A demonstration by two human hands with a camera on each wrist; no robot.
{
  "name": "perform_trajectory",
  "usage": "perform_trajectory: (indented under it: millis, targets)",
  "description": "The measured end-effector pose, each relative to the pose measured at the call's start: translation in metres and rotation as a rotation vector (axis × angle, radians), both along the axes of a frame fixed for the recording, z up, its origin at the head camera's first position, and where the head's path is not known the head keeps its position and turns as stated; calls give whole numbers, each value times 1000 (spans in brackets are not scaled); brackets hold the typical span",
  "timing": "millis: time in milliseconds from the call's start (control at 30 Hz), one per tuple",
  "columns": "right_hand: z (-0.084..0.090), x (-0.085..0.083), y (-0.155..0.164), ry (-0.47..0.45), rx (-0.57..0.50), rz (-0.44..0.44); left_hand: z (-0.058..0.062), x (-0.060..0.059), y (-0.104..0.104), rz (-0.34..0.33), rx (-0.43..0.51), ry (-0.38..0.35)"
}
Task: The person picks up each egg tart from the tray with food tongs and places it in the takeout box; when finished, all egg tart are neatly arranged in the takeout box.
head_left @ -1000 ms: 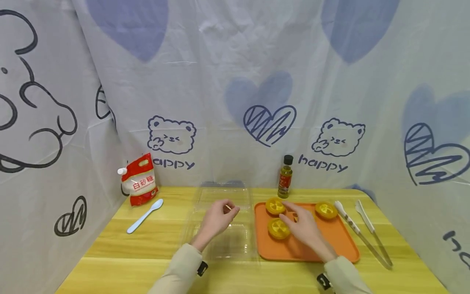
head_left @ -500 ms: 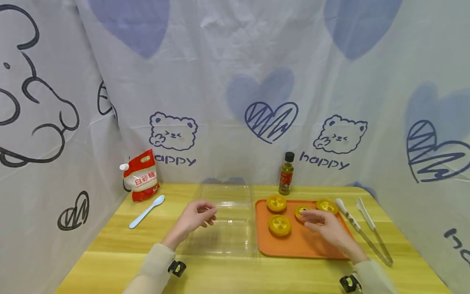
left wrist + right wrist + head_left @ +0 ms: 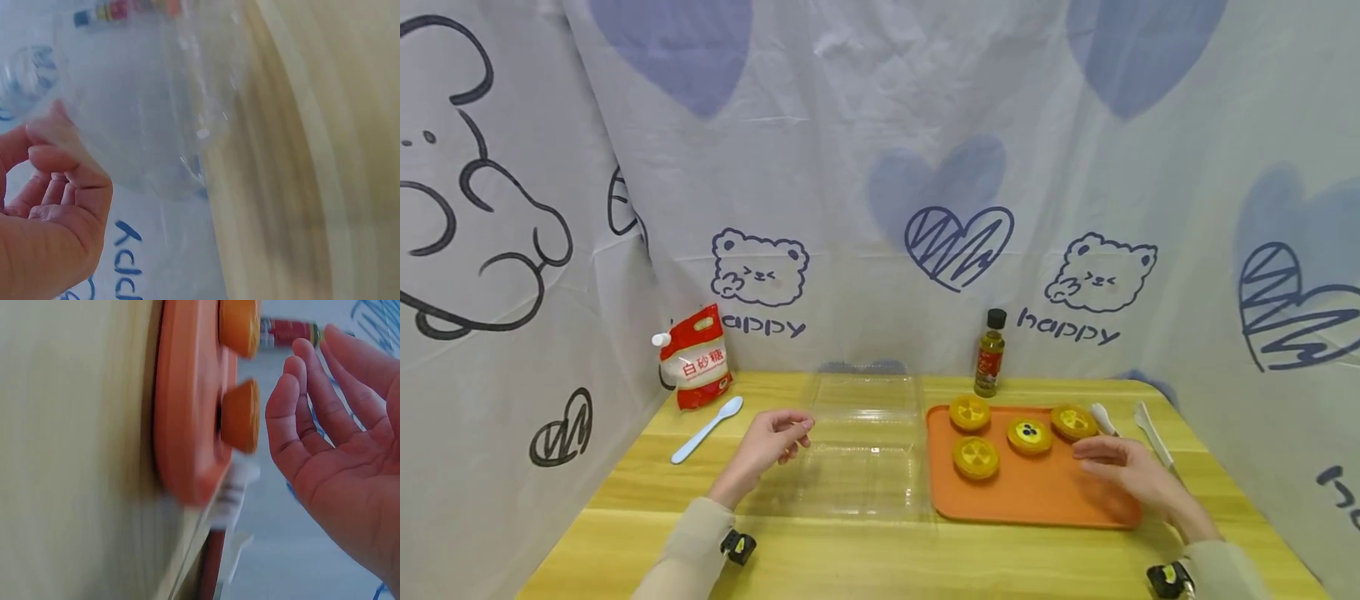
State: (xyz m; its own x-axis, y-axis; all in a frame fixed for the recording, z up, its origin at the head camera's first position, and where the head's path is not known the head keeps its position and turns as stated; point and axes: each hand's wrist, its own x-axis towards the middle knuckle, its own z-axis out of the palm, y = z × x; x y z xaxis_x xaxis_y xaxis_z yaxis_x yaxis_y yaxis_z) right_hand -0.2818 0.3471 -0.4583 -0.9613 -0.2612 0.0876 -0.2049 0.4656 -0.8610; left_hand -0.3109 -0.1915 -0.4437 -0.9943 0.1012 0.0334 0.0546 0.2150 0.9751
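Note:
My left hand (image 3: 775, 435) hovers with loosely curled fingers at the left edge of a clear plastic clamshell box (image 3: 865, 450) and holds nothing. The left wrist view shows this left hand (image 3: 56, 212) beside the clear box (image 3: 144, 106). My right hand (image 3: 1112, 462) lies open over the right end of an orange tray (image 3: 1022, 500), apart from the tarts. Several yellow tarts sit on the tray, one with dark dots (image 3: 1028, 435) in the middle. In the right wrist view the right hand (image 3: 331, 462) is open, near a tart (image 3: 240, 415) on the tray (image 3: 181, 425).
White tongs (image 3: 1150, 429) lie right of the tray, partly behind my right hand. A small oil bottle (image 3: 990, 354) stands at the back. A red sugar pouch (image 3: 696, 360) and a pale blue spoon (image 3: 707, 429) lie at the left. Cloth walls surround the yellow table (image 3: 880, 558).
My left hand drew back leftward off the clear box. My right hand slid right, away from the tarts, uncovering the dotted tart in the tray's middle.

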Motion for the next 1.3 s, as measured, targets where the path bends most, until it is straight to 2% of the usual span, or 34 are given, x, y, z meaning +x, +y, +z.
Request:
perform_trajectory:
  millis: [100,200,333,433,600,800,900,1033,1167,1300]
  targets:
    - [-2,5,16,-30,25,-37,-3,-3,-9,44,-12,-7]
    - [-5,9,33,-31,32,-45,-6,-8,-17,54,-62,-23]
    - [-8,11,58,-5,47,-70,-9,-14,-25,21,-137,-66]
    - [-11,13,76,17,112,-131,-12,-16,-28,-31,-143,-112]
    - [-15,16,96,26,169,-180,-18,-16,-34,-106,-36,-181]
    - [-21,17,109,-100,138,-154,-23,-18,-40,-161,51,-214]
    - [-22,18,114,-133,128,-145,-26,-20,-42,-201,101,-219]
    - [-23,15,119,-188,108,-141,-27,-21,-43,-217,168,-224]
    - [-24,14,121,-246,124,-149,-28,-21,-43,-217,185,-230]
    - [-24,13,121,-238,158,-131,-29,-21,-42,-221,194,-239]
